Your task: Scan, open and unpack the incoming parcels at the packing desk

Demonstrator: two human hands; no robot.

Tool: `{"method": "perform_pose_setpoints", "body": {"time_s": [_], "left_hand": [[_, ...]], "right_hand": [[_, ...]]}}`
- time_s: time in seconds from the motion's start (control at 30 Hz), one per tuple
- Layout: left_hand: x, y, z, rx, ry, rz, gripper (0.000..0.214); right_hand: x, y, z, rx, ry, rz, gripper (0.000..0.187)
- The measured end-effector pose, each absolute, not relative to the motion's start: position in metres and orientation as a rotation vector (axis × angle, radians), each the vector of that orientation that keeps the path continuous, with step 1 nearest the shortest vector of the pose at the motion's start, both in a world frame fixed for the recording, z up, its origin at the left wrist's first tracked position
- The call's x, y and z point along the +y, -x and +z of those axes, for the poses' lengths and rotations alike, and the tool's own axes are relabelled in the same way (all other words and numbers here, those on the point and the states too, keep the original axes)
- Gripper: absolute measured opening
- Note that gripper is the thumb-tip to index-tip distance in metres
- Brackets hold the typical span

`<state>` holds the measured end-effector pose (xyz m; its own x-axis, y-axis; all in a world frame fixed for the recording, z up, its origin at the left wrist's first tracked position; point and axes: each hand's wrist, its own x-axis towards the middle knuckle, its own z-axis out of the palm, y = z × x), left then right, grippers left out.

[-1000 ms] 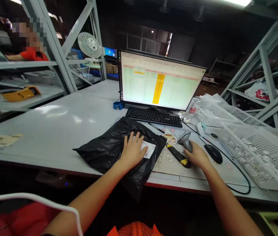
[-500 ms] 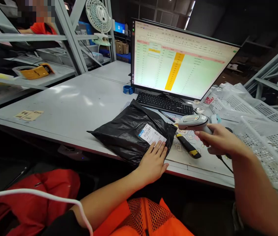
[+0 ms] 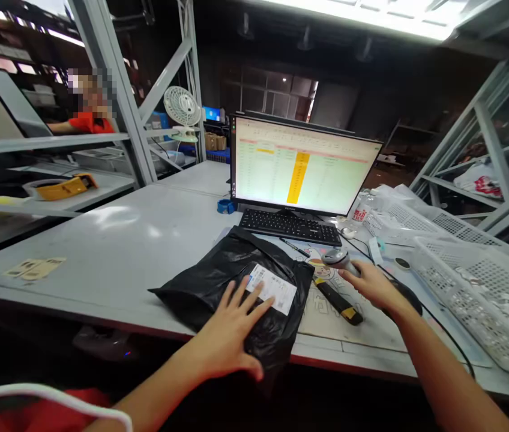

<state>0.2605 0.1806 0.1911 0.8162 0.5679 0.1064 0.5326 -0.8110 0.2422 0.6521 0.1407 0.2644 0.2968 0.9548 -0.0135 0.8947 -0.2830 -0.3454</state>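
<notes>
A black plastic mailing bag [image 3: 204, 273] lies at the table's front edge, its white shipping label [image 3: 284, 288] facing up. My left hand [image 3: 231, 330] rests on the bag with its fingers spread, their tips over the label's left and lower part. To the right, my right hand [image 3: 367, 283] is closed around the handle of a grey barcode scanner [image 3: 336, 257], low over the desk mat. Its grip is partly hidden by the hand. Between bag and scanner lies a black and yellow utility knife [image 3: 338, 301]. A pen [image 3: 295, 246] lies just beyond the bag.
A monitor [image 3: 331, 171] with a spreadsheet and a keyboard [image 3: 290, 226] stand behind the bag. White perforated baskets [image 3: 475, 300] line the right side. A blue tape roll [image 3: 225, 206], cardboard tags [image 3: 36, 268] and a clip fan [image 3: 182, 107] are leftward. Another person sits beyond the shelf.
My view has tilted up. My left hand has shifted left on the bag and spread its fingers. The scanner has gone from above the knife down towards the mat, away from the label.
</notes>
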Motion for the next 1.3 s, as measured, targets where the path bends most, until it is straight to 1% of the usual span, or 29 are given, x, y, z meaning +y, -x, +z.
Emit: {"method": "perform_pose_setpoints", "body": {"time_s": [0.07,0.1,0.17,0.23,0.27,0.33,0.4,0.5,0.57,0.63,0.77,0.9,0.97,1.1,1.2,1.3], "left_hand": [[0.193,-0.236,0.175,0.974,-2.802,0.165,0.150],[0.198,-0.226,0.166,1.012,-2.816,0.158,0.150],[0.203,-0.209,0.147,1.036,-2.877,0.218,0.135],[0.206,-0.197,0.134,1.031,-2.952,0.370,0.118],[0.207,-0.192,0.130,1.023,-2.978,0.458,0.115],[0.212,-0.186,0.125,1.004,-2.987,0.625,0.111],[0.217,-0.185,0.122,0.995,-2.945,0.766,0.100],[0.222,-0.192,0.115,1.023,-2.883,0.981,0.079],[0.224,-0.195,0.111,1.024,-2.895,1.070,0.070],[0.225,-0.197,0.110,1.000,-2.929,1.092,0.068],[0.225,-0.196,0.117,0.956,-2.939,1.162,0.064],[0.222,-0.198,0.122,0.961,-2.917,1.190,0.060],[0.222,-0.198,0.121,0.981,-2.910,1.189,0.060],[0.225,-0.195,0.114,0.982,-2.930,1.154,0.062],[0.226,-0.194,0.110,1.009,-2.900,1.153,0.063],[0.223,-0.197,0.112,1.015,-2.891,1.125,0.064]], "right_hand": [[0.144,-0.669,0.237,-1.602,2.503,0.095,0.042],[0.145,-0.675,0.224,-1.557,2.573,0.023,0.042],[0.143,-0.681,0.202,-1.485,2.641,-0.042,0.048],[0.141,-0.685,0.188,-1.450,2.662,-0.066,0.056],[0.140,-0.687,0.185,-1.447,2.677,-0.068,0.059],[0.140,-0.692,0.190,-1.448,2.713,-0.043,0.063],[0.144,-0.697,0.206,-1.426,2.688,-0.071,0.061],[0.165,-0.692,0.239,-1.378,2.468,-0.219,0.055],[0.191,-0.681,0.254,-1.420,2.338,-0.198,0.056],[0.222,-0.667,0.258,-1.486,2.312,-0.113,0.057],[0.275,-0.648,0.242,-1.557,2.382,0.120,0.058],[0.297,-0.640,0.231,-1.495,2.472,0.194,0.043],[0.298,-0.637,0.234,-1.494,2.478,0.211,0.041],[0.289,-0.629,0.249,-1.603,2.367,0.193,0.044],[0.271,-0.622,0.259,-1.711,2.246,0.152,0.045],[0.245,-0.615,0.260,-1.787,2.162,0.129,0.041]]}}
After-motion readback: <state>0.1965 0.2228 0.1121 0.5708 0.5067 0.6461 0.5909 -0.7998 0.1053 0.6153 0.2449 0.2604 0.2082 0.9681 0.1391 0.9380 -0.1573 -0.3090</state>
